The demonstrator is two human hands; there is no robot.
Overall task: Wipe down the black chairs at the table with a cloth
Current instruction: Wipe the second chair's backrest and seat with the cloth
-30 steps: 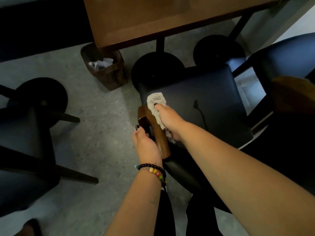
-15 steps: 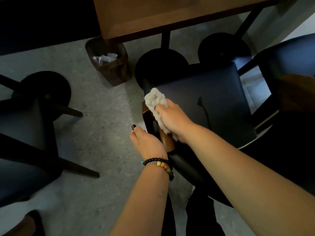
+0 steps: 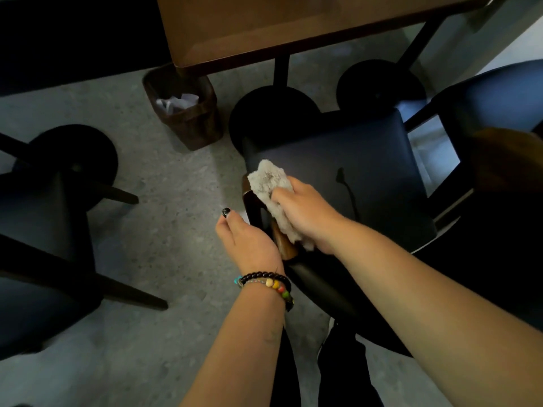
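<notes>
1. Two bare hands work at the centre of the frame. The right hand (image 3: 305, 218) has its fingers curled round a pale grey cloth (image 3: 271, 186) and presses it against the wooden armrest (image 3: 283, 243) of a black chair (image 3: 352, 177).
2. The cloth is thick, fluffy and crumpled. One wad sticks out beyond the fingers toward the upper left; the rest trails down under the palm along the armrest.
3. The armrest is a narrow bar of brown, glossy wood. Its long axis runs from the lower right, near the wrists, up to the cloth, and its far end curves downward just beside the cloth's upper wad.
4. The left hand (image 3: 249, 242) lies just left of the armrest, fingers loosely extended, one dark-painted nail showing. Whether it touches the wood cannot be told. A beaded bracelet (image 3: 269, 282) circles its wrist.
5. From the grip, the chair's seat spreads right and upward: a broad, smooth, dark pad with a dull sheen. The right hand is the nearer one to it, so a sweep onto the seat would likely go rightward.
6. A brown wooden table (image 3: 264, 27) fills the top centre, on black posts with round bases.
7. A woven brown bin (image 3: 185, 113) holding white paper stands on the speckled grey floor (image 3: 164, 201), upper left of the hands.
8. More dark chairs sit at the left and right edges.
</notes>
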